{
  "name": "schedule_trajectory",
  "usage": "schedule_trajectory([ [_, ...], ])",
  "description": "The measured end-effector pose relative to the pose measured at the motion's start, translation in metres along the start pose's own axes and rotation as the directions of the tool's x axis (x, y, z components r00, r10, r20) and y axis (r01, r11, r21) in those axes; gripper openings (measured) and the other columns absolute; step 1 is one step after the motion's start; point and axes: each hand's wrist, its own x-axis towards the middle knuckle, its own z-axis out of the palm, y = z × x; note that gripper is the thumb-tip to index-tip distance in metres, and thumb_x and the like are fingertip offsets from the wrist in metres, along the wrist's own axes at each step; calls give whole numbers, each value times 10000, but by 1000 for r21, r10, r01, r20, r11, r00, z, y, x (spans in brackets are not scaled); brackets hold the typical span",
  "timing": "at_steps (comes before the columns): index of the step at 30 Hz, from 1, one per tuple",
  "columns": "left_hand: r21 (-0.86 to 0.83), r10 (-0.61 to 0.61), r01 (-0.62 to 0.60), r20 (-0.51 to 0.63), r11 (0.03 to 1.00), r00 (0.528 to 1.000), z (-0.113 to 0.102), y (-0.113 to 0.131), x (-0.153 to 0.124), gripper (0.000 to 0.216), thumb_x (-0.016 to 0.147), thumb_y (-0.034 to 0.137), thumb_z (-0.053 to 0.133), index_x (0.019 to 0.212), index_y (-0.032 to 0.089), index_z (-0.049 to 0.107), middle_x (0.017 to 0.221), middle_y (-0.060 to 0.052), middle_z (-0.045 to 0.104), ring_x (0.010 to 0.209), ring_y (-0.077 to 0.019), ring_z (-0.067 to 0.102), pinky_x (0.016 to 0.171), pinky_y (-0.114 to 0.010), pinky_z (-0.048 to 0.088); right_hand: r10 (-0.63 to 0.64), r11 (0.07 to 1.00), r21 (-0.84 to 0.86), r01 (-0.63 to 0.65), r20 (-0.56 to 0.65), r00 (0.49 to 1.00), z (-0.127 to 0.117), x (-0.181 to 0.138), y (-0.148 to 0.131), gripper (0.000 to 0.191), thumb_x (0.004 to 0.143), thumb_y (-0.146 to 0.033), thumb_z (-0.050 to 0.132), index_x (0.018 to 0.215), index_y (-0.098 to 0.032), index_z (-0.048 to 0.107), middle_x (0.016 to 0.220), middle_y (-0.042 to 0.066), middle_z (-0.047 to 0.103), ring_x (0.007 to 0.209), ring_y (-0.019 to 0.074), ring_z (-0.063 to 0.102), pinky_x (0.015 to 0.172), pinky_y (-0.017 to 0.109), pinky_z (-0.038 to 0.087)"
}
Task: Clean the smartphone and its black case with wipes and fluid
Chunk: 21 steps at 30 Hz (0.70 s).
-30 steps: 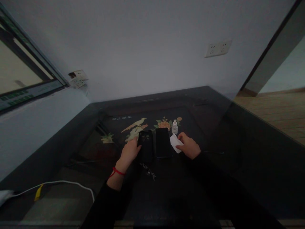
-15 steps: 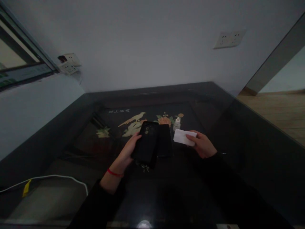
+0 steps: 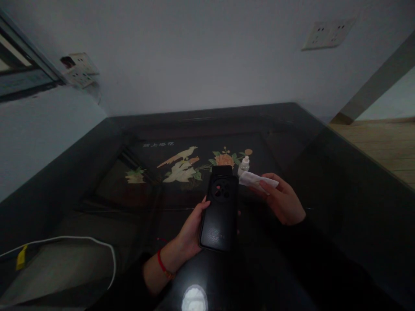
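My left hand [image 3: 194, 226] is closed around a black smartphone [image 3: 218, 220], its back and round camera module turned up towards me. Past the phone's top end shows part of another flat black object [image 3: 222, 170]; the rest of it is hidden. A folded white tissue or cloth [image 3: 259, 180] is pinched between the thumb and fingers of my right hand [image 3: 283, 198], just to the right of the phone. Behind the white piece a small bottle with a white cap [image 3: 245, 163] stands upright, its lower part partly covered.
The dark glossy table [image 3: 181, 113] bears a bird-and-flower picture [image 3: 180, 170] and meets the wall at the back. A white cable [image 3: 65, 237] with a yellow tag [image 3: 21, 258] runs at the lower left. Wall sockets [image 3: 329, 33] are at the upper right.
My left hand has brought the phone right and nearer to me, with its back now facing up more squarely. My right hand has moved slightly right, and the white piece has tilted.
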Motion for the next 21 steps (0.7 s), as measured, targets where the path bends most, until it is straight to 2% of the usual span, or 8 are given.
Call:
schedule_trajectory([
  [6, -116, -14, 24, 87, 993, 996, 3, -11, -1, 518, 864, 372, 488, 1341, 177, 435, 1287, -134, 605, 1114, -298, 611, 979, -527, 413, -177, 982, -85, 170, -91, 980, 4, -13, -6, 187, 828, -369, 674, 875, -252, 536, 902, -6, 679, 932, 198, 694, 919, 409, 565],
  [8, -114, -68, 82, 116, 990, 991, 3, -17, -2, 510, 865, 378, 482, 1331, 174, 451, 1265, -138, 619, 1118, -304, 606, 967, -563, 411, -251, 950, -203, 235, -55, 966, 8, -23, -9, 129, 869, -323, 634, 927, -255, 541, 1013, 18, 707, 1024, 210, 678, 941, 390, 554],
  [9, -98, -102, 115, 129, 989, 986, 3, -20, -2, 519, 864, 391, 481, 1333, 171, 450, 1231, -145, 638, 1093, -302, 618, 957, -567, 412, -306, 907, -302, 294, 8, 952, 10, -27, -11, 101, 895, -290, 597, 980, -253, 554, 1080, 33, 708, 1071, 211, 663, 949, 379, 548],
  [11, -55, -168, 177, 132, 983, 977, 3, -26, -4, 545, 855, 414, 488, 1338, 164, 447, 1156, -156, 673, 1022, -290, 648, 948, -554, 411, -420, 730, -490, 476, 227, 879, 14, -35, -12, 199, 940, -205, 505, 1122, -244, 572, 1205, 53, 677, 1149, 200, 624, 977, 358, 531],
  [13, -15, -227, 229, 106, 973, 968, 3, -30, -5, 555, 841, 439, 502, 1316, 154, 469, 1113, -165, 689, 970, -282, 668, 955, -540, 399, -478, 524, -546, 654, 447, 756, 15, -39, -12, 339, 947, -125, 446, 1248, -229, 559, 1284, 60, 634, 1207, 186, 583, 1017, 346, 505],
  [14, 1, -256, 257, 90, 966, 962, 3, -31, -5, 554, 831, 454, 509, 1292, 147, 490, 1103, -168, 692, 953, -282, 674, 960, -534, 394, -497, 447, -535, 717, 518, 697, 15, -39, -11, 386, 942, -97, 436, 1291, -222, 544, 1307, 65, 618, 1234, 184, 560, 1034, 349, 494],
  [16, 22, -302, 301, 64, 953, 951, 3, -32, -5, 549, 806, 475, 526, 1244, 144, 526, 1098, -165, 696, 941, -288, 679, 961, -531, 389, -529, 347, -517, 783, 582, 618, 14, -38, -10, 442, 931, -74, 444, 1345, -213, 510, 1326, 78, 601, 1268, 191, 526, 1038, 366, 496],
  [21, 33, -325, 323, 50, 946, 944, 4, -33, -5, 559, 776, 497, 545, 1192, 124, 558, 1100, -182, 691, 926, -302, 679, 932, -523, 410, -573, 214, -481, 850, 643, 508, 15, -34, -10, 403, 909, -78, 502, 1302, -147, 556, 1253, 134, 643, 1263, 209, 528, 1008, 361, 523],
])
